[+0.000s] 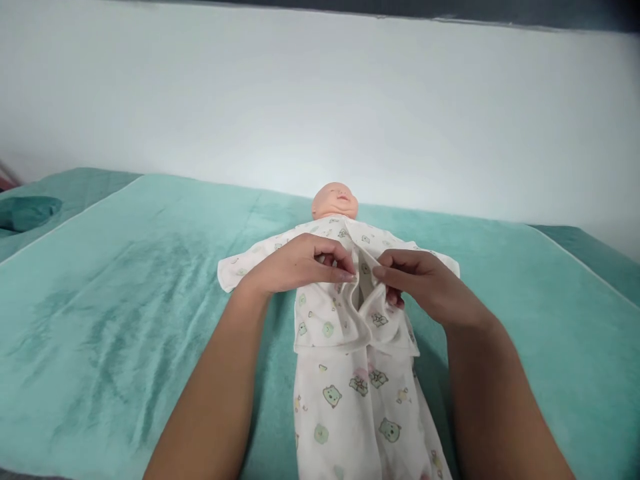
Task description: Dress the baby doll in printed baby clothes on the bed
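Observation:
A baby doll (335,201) lies on its back on a teal blanket (125,300), head toward the wall. It wears a white top (330,320) and white trousers (350,407), both printed with small bears. My left hand (300,263) pinches the left front edge of the top at the doll's chest. My right hand (420,280) pinches the right front edge, facing the left hand. The two edges are held slightly apart, with a gap between them.
The blanket covers a bed that runs along a white wall (320,100). A darker teal bundle of cloth (27,212) lies at the far left. Darker teal bedding (590,250) shows past the blanket's right edge.

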Demonstrator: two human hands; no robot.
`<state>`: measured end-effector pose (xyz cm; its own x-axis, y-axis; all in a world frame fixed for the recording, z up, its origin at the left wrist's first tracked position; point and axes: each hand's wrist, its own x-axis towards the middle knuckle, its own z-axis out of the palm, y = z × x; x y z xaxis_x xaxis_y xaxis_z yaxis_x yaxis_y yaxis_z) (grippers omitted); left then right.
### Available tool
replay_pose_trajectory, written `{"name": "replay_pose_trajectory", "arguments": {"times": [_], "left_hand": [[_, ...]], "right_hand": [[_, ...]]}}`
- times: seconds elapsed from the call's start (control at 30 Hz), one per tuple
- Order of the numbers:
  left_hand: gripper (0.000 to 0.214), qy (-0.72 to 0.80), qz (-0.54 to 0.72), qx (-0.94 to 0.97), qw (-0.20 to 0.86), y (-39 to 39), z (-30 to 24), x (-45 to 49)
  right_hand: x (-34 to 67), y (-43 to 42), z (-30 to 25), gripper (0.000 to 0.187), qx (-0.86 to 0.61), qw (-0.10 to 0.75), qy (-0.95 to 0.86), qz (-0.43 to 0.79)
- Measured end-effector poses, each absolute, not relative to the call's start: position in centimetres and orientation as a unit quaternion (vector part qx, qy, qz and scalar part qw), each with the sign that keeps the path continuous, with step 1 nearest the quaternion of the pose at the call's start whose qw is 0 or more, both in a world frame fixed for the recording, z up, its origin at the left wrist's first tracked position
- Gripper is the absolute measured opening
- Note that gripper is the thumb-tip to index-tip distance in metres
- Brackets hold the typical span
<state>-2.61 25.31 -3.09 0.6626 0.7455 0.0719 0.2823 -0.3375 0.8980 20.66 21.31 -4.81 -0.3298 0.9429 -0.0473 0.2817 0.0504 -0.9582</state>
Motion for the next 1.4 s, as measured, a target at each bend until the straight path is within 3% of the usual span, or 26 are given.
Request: {"name": "replay_pose_trajectory", "arguments": {"times": [0.13, 0.97, 1.4], "left_hand": [[0.012, 0.323, 0.239, 0.788, 0.468, 25.3, -3.1, -2.5], [0.01, 0.277, 0.344, 0.686, 0.579, 24.9, -4.0, -1.3], [0.011, 0.279, 0.329, 0.71, 0.556, 25.0, -3.9, -1.2]], "right_hand": [[19.2, 21.1, -5.5, 0.041, -0.446, 0.39, -0.621, 0.512], [19.0, 21.6, -5.8, 0.038, -0.403, 0.404, -0.602, 0.558], [19.4, 21.9, -6.3, 0.037, -0.387, 0.421, -0.577, 0.584]]}}
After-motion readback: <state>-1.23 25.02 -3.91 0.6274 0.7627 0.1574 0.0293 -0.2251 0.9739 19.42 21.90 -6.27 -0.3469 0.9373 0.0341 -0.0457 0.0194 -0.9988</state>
